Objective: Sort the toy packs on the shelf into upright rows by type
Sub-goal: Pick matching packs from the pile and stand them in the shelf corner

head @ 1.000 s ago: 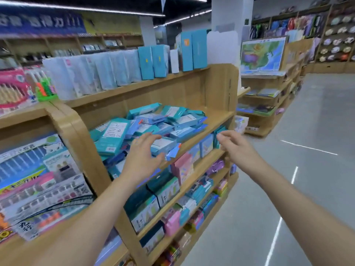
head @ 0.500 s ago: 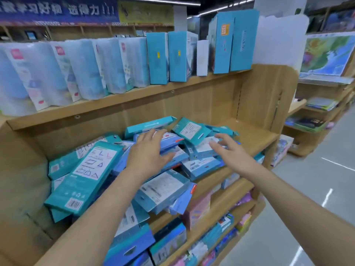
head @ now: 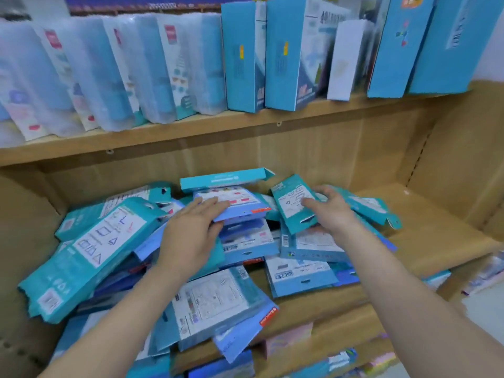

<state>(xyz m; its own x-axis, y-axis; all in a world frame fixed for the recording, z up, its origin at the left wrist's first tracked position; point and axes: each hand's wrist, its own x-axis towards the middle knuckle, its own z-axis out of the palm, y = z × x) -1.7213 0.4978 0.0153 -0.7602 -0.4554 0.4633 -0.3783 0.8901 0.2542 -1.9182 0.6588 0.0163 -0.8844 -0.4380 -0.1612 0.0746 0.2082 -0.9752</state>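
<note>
In the head view the left hand [head: 191, 236] gripped a light-blue pack [head: 237, 207] atop the jumbled heap of toy packs [head: 90, 249] on the wooden shelf [head: 425, 211], while the right hand [head: 336, 215] pinched a tilted teal pack [head: 293, 207] just beside it, beneath upright boxes [head: 283, 55] on the board above.

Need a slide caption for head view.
Left hand grips a blue pack, right hand a teal pack, amid the jumbled shelf pile.

No writing can be read. Labels on the toy packs [head: 90, 249] are blurred. Print on the upper boxes [head: 242, 58] is too.
</note>
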